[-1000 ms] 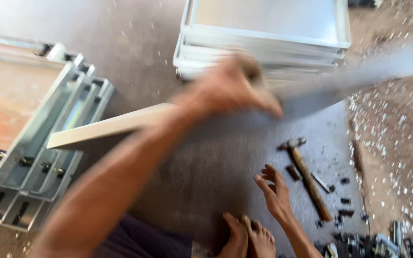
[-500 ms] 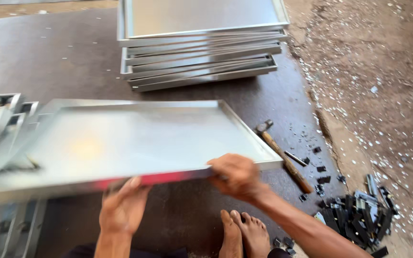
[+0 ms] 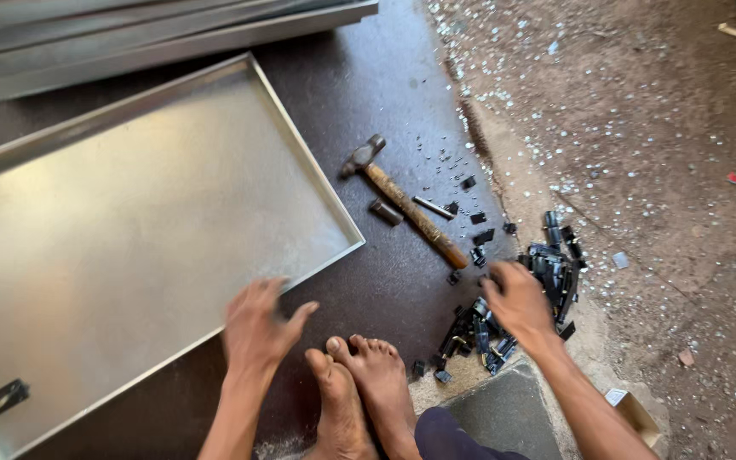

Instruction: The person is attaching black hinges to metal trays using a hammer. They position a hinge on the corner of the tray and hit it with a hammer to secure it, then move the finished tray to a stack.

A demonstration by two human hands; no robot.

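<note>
A large shallow metal tray (image 3: 129,221) is seen lying flat on the dark floor mat (image 3: 402,102), with a stack of similar trays (image 3: 172,34) beyond its far edge and a wooden-handled hammer (image 3: 406,203) laid just to its right. The left hand (image 3: 259,328) is held blurred at the tray's near rim, its grip spread apart and empty. The right hand (image 3: 517,302) is set upon a heap of small black clips (image 3: 513,298) near the hammer's handle end; whether its grip is closed on any cannot be told

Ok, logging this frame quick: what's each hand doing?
Left hand: open, empty, at the tray edge.
Right hand: on the black clips; grip unclear.
</note>
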